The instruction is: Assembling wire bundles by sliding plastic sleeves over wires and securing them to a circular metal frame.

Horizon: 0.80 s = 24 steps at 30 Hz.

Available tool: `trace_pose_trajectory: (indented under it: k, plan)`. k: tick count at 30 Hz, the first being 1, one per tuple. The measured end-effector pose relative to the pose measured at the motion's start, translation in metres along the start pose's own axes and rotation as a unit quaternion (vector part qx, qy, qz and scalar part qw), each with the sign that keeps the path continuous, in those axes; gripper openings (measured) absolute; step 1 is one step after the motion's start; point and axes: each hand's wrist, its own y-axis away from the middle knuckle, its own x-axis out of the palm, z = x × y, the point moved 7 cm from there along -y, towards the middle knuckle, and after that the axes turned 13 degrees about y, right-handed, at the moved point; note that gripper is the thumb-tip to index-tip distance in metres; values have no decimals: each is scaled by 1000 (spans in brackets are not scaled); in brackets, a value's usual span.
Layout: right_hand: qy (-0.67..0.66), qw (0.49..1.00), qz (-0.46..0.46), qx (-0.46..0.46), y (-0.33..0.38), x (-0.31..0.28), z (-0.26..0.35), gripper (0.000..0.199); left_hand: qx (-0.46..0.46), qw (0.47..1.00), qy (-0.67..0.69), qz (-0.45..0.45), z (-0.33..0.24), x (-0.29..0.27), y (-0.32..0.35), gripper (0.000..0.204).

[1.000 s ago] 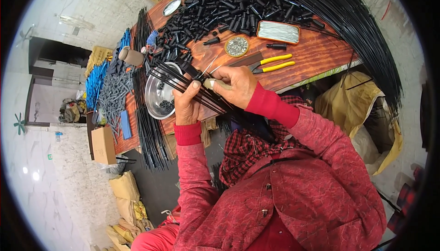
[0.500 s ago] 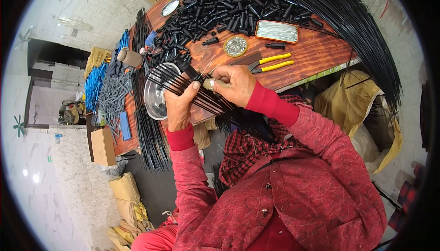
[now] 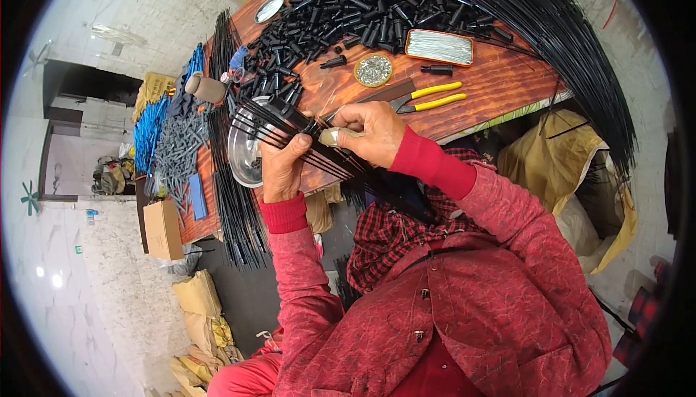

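My left hand (image 3: 283,168) is closed round a bundle of thin black rods (image 3: 337,161), which look like umbrella ribs. The rods fan out past its thumb around a black plastic fitting (image 3: 293,116), and their other ends run down toward my lap. On the right side of the fitting, my right hand (image 3: 370,132) is closed in a pinch, with pale tape or a cover on its thumb. Fine wire ends stand up faintly by its fingertips; the fingers hide where the wire meets the fitting. Beneath the rods stands a clear round bowl (image 3: 245,168).
Black plastic fittings (image 3: 362,13) lie heaped across the table. Yellow-handled pliers (image 3: 435,97), a dish of small metal pieces (image 3: 373,69) and a tray of silver wires (image 3: 440,47) are near my right hand. Long black rods (image 3: 565,49) hang over the right edge. Grey fittings (image 3: 177,150) are piled left.
The black fitting and rods have tilted and shifted slightly within my left hand. My right fingers have closed in nearer to the fitting, and the wire ends show less.
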Motion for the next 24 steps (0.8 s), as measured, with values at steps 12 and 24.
trace_pose_trajectory:
  k: [12,24]
  plan:
    - [-140,987,74,13,-7,9,-15,22,3,996,82,30,13,-6,-4,44]
    - [-106,994,18,-30,9,0,2,21,-9,996,88,35,12,4,4,50]
